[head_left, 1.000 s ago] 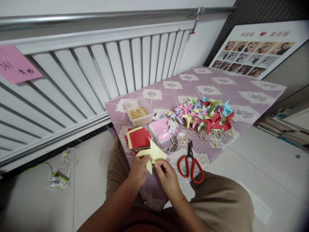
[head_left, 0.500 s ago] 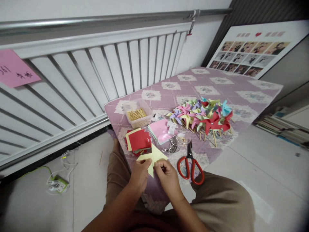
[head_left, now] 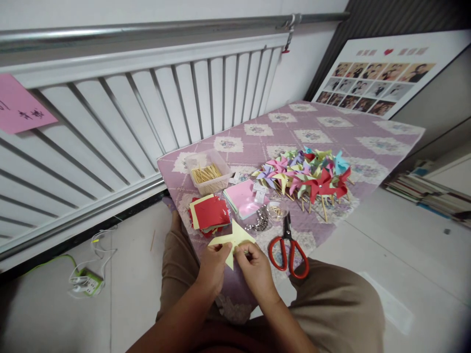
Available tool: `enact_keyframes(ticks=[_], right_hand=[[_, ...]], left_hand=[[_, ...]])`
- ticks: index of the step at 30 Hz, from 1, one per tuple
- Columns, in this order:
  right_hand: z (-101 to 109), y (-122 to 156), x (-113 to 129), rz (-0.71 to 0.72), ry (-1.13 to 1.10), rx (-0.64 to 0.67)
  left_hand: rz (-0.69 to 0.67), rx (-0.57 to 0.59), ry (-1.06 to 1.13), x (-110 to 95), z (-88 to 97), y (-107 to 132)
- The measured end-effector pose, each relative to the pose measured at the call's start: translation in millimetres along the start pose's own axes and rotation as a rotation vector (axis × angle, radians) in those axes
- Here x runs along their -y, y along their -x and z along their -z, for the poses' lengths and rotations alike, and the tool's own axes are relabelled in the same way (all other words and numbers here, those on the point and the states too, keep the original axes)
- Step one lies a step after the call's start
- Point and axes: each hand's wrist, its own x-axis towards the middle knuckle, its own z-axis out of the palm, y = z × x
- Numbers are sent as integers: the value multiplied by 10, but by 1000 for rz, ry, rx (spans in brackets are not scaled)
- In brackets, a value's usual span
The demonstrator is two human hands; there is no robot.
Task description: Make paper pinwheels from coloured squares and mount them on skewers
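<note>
A pale yellow paper pinwheel (head_left: 237, 234), without a stick in sight, is held in front of me above the near corner of the table. My left hand (head_left: 213, 267) pinches its left side between thumb and fingers. On the other side my right hand (head_left: 255, 269) is closed on the paper near its middle. Just beyond lie a stack of red and yellow paper pieces (head_left: 211, 213) and a heap of small metal fasteners (head_left: 260, 220). Scissors with red handles (head_left: 287, 247) rest to the right of my right hand, their blades pointing away from me.
A clear plastic box of thin sticks (head_left: 207, 174) stands at the table's left edge. Pink and other square sheets (head_left: 241, 196) lie beside it, near a small round tub (head_left: 276, 211). Many finished pinwheels (head_left: 309, 174) are piled to the right. A radiator (head_left: 184, 98) runs behind the table.
My view has shifted slightly, so the table's contents appear a little to the left. Both hands keep the same hold on the yellow pinwheel.
</note>
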Motion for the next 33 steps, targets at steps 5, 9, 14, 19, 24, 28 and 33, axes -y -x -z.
enact_keyframes(ticks=[5, 9, 14, 19, 24, 28, 33], right_hand=[[-9, 8, 2, -3, -11, 5], [3, 55, 22, -4, -6, 38], [169, 113, -19, -74, -99, -13], [419, 28, -106, -86, -145, -25], [547, -48, -61, 1, -72, 217], [607, -60, 33, 57, 40, 392], [616, -57, 160, 65, 89, 548]], left_hand=[[9, -1, 59, -31, -21, 32], [-76, 0, 29, -38, -5, 17], [-59, 19, -22, -163, 114, -54], [-30, 127, -129, -319, 230, -89], [25, 248, -137, -320, 285, -93], [37, 348, -184, -324, 322, -74], [45, 411, -253, -297, 351, -62]])
